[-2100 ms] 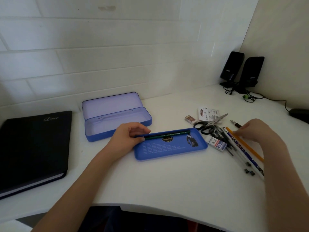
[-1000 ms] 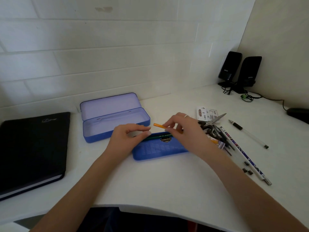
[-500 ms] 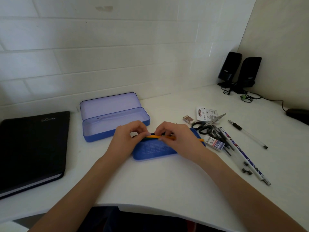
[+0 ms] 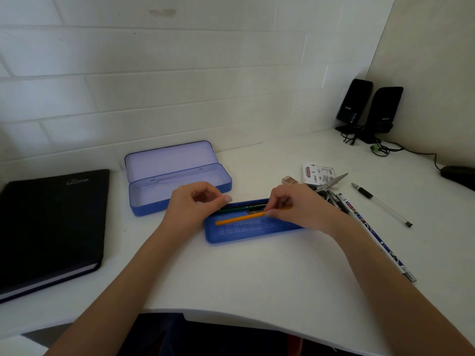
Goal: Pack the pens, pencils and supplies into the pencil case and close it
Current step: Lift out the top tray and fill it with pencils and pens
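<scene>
A black notebook (image 4: pixel 51 227) lies at the desk's (image 4: pixel 257 278) left. Next, the open pencil case (image 4: pixel 177 183) sits empty, lid up. The left hand (image 4: pixel 195 204) rests loosely curled, its fingers holding nothing, at the left end of the blue tray (image 4: pixel 249 231), which holds a dark green pencil (image 4: pixel 241 208). The right hand (image 4: pixel 295 206) pinches an orange pencil (image 4: pixel 239 219) lying in the tray. Pens (image 4: pixel 380 204) and scissors (image 4: pixel 331 182) lie farther right.

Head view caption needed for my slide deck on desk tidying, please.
Right hand lays an orange pencil in the blue tray beside a green pencil.
</scene>
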`<state>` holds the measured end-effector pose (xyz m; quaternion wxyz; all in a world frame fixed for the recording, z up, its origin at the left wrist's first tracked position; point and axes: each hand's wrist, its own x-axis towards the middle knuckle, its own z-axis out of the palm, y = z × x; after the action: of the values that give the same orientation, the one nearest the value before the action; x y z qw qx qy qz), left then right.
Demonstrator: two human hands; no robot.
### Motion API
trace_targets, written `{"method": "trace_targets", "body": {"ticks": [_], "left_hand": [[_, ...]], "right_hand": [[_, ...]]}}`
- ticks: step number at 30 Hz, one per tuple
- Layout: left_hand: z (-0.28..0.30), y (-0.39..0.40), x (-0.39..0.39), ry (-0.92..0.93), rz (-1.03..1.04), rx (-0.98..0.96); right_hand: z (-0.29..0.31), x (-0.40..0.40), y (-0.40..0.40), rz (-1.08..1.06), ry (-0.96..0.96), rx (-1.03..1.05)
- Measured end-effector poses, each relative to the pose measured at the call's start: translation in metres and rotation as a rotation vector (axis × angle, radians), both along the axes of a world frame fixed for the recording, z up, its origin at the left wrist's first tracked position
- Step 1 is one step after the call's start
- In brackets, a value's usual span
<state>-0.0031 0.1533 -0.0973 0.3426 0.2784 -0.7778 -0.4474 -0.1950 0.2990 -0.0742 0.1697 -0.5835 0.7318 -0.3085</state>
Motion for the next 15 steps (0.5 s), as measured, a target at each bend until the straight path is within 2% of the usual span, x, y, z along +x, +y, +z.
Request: {"method": "trace_targets", "body": {"ticks": [3,7,15], "left_hand": [[-0.001,0.002,0.0,-0.061,-0.092,0.018],[-0.003,0.006,-0.001,-0.161,-0.225,-0.033],[-0.004,0.002,-0.001,-0.175,-0.175,-0.116]], "right_hand": [[-0.005,0.004,-0.004,0.025,0.021,0.035],[-0.012,0.015,-0.011,0.068,0.109,-0.021],[-0.018,0.023,-0.017,-0.072,0.255,-0.119]]}}
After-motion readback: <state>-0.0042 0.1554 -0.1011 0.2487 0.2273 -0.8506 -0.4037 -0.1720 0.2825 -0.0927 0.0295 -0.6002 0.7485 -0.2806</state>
